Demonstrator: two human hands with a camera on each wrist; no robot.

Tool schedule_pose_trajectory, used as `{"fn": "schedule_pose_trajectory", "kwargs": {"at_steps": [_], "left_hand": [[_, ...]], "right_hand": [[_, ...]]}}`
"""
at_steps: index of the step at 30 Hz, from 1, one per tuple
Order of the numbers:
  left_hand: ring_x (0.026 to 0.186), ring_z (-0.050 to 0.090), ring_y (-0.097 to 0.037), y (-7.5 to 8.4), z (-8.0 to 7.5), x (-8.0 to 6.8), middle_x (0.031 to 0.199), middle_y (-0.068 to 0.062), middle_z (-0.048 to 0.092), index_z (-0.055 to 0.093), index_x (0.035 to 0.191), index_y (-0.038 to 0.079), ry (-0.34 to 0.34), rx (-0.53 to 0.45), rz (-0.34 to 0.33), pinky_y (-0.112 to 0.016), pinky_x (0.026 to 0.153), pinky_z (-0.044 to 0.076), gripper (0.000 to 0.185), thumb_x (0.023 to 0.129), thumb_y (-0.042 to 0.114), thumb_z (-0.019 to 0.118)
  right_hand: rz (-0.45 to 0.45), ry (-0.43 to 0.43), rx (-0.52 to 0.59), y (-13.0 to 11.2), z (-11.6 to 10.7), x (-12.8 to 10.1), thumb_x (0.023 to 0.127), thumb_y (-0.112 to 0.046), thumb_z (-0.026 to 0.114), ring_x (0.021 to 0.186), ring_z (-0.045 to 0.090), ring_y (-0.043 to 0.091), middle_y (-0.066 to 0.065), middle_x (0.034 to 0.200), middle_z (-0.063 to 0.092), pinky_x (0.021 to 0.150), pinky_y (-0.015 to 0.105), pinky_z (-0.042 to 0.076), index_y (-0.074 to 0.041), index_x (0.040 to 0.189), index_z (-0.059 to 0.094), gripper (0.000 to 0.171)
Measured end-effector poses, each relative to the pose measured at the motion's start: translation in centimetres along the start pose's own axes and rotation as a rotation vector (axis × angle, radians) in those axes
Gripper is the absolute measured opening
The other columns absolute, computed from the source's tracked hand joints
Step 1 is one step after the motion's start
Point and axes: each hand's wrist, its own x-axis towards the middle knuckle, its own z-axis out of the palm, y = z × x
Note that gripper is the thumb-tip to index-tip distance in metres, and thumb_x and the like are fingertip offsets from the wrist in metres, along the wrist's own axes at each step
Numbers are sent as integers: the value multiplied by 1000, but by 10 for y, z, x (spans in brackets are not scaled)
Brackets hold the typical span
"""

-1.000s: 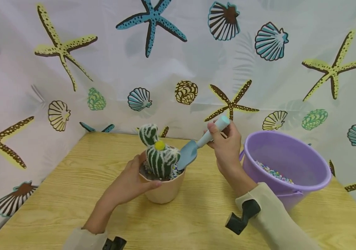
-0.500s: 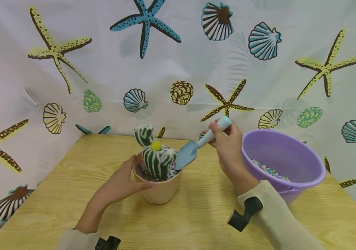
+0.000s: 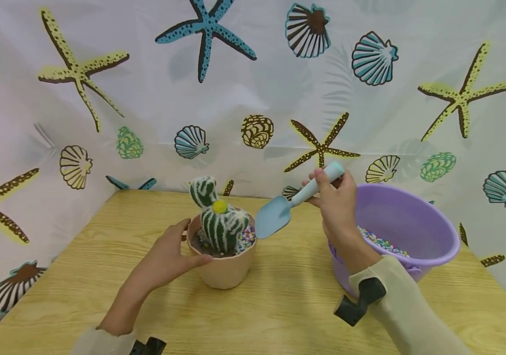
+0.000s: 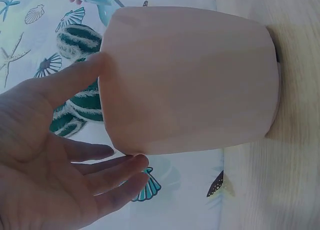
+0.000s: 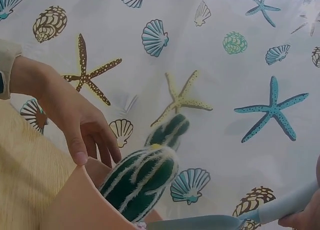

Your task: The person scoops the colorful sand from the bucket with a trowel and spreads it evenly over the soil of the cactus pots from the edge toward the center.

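Right hand point(image 3: 337, 199) holds trowel point(image 3: 279, 217) between pot point(image 3: 224, 268) rim and bucket point(image 3: 413, 231)

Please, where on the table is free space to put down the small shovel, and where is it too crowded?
Bare wood lies along the near edge of the table, between the two forearms, and on the far left beside the curtain. It is crowded between the pot and the purple bucket, where the right hand holds the shovel.

Bucket point(image 3: 430, 231) near wall hidden behind right forearm; right-wrist view crops trowel point(image 5: 200, 223) blade.
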Motion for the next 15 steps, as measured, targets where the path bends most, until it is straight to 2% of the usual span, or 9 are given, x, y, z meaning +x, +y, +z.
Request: {"fn": "schedule_pose_trajectory", "kwargs": {"at_steps": [7,12,15], "left_hand": [[120,46,-45,6,2,-5,138,-30,37,30,144,-7,48,31,5,-55,91,46,81,86,33,70],[117,48,-42,12,3,-8,128,-28,43,39,136,-8,80,34,23,-54,92,46,69,87,28,70],[115,49,-41,18,3,-11,124,-27,45,41,133,-9,84,33,8,-53,92,45,65,87,27,70]], "right_hand": [[15,29,-41,-5,-11,4,101,-15,45,84,67,13,10,101,55,75,33,58,-4,109,44,14],[11,49,-53,-10,-18,6,101,-17,45,85,68,13,10,101,56,76,33,58,-6,108,45,13],[11,60,-43,-13,-22,7,101,-17,45,82,67,11,8,99,56,75,32,58,-7,105,45,11]]}}
